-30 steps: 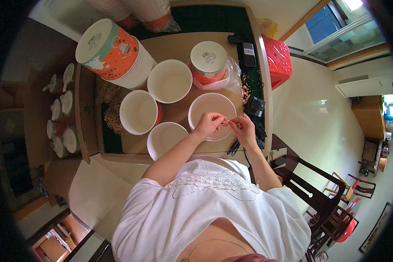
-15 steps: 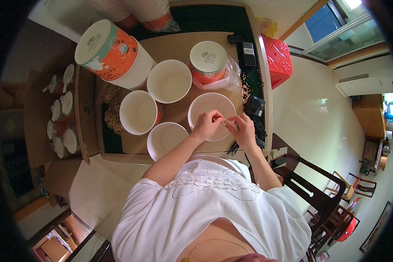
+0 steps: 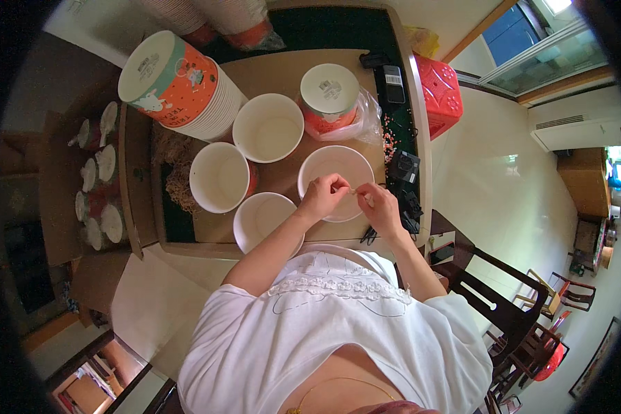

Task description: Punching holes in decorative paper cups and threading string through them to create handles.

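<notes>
In the head view, the left hand [image 3: 323, 198] and the right hand [image 3: 381, 207] meet over an open white tub [image 3: 334, 161]; the thumb and forefinger of each are pinched together on a small pale piece [image 3: 353, 192] — it sits between the two sets of fingertips, above the tub's mouth, too small to make out; three more open tubs [image 3: 268, 128] stand to the left on a brown board [image 3: 283, 181]; beyond them leans a tall orange-sided stack [image 3: 186, 90], with a tangle of brown strands [image 3: 181, 181] beside it; an upturned tub [image 3: 329, 90] rests in clear plastic — black devices [image 3: 403, 166] and pink bits [image 3: 388, 143] lie along the right edge.
</notes>
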`<state>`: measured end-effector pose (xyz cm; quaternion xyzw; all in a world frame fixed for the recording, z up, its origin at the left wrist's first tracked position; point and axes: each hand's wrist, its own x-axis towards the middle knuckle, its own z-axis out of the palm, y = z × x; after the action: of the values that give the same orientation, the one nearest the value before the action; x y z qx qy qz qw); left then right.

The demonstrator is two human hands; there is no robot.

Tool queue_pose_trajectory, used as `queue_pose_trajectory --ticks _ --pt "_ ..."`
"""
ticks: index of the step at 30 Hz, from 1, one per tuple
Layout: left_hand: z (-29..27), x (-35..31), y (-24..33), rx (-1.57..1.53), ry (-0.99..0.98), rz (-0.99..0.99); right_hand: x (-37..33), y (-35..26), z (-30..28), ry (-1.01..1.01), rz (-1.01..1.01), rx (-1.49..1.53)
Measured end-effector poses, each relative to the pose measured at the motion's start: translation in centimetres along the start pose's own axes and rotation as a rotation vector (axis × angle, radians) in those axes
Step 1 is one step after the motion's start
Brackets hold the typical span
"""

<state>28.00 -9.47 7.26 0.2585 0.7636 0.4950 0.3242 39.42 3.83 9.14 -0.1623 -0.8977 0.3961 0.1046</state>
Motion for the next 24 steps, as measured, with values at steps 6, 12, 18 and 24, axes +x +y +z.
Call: queue_pose_trajectory --ticks 6,12,18,24 --pt "0.0 0.0 -0.1 -0.013 0.015 0.003 0.2 -0.6 0.1 -0.038 0.067 0.079" --pt "0.4 0.3 -1.1 -0.081 0.034 -0.002 0.3 -0.7 0.1 -0.031 0.064 0.069" --pt "0.0 0.2 -1.0 -0.062 -0.031 0.045 0.1 -0.3 0.3 -0.008 0.077 0.077" --pt "0.0 0.6 -2.0 -0.074 -0.038 -0.059 0.0 -0.2 0.3 -0.016 0.088 0.063"
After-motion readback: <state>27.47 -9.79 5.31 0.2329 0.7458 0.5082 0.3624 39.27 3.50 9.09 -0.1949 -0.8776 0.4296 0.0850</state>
